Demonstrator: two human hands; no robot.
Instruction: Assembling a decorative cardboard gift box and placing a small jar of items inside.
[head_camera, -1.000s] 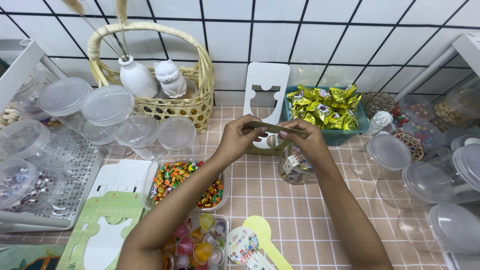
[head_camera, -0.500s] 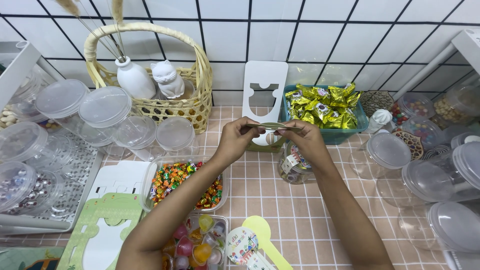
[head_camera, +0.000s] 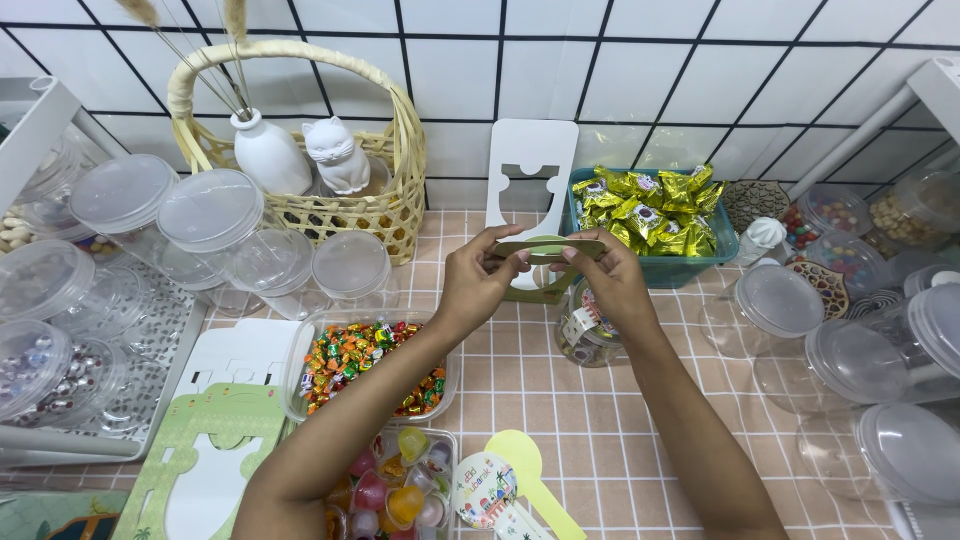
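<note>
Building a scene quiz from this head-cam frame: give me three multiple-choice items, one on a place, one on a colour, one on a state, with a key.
1. Where does the white cat figurine sit?
A. in the woven basket
B. in the teal bin
C. on the green card

2. What colour are the wrappers in the teal bin?
A. red
B. gold
C. blue

3. How is the green card piece held?
A. flat on the table
B. in one hand
C. between the left hand and the right hand

Key: A, it stands beside the white vase inside the basket; B, shiny gold wrappers fill it; C, fingers of both hands pinch its ends above the jar.
</note>
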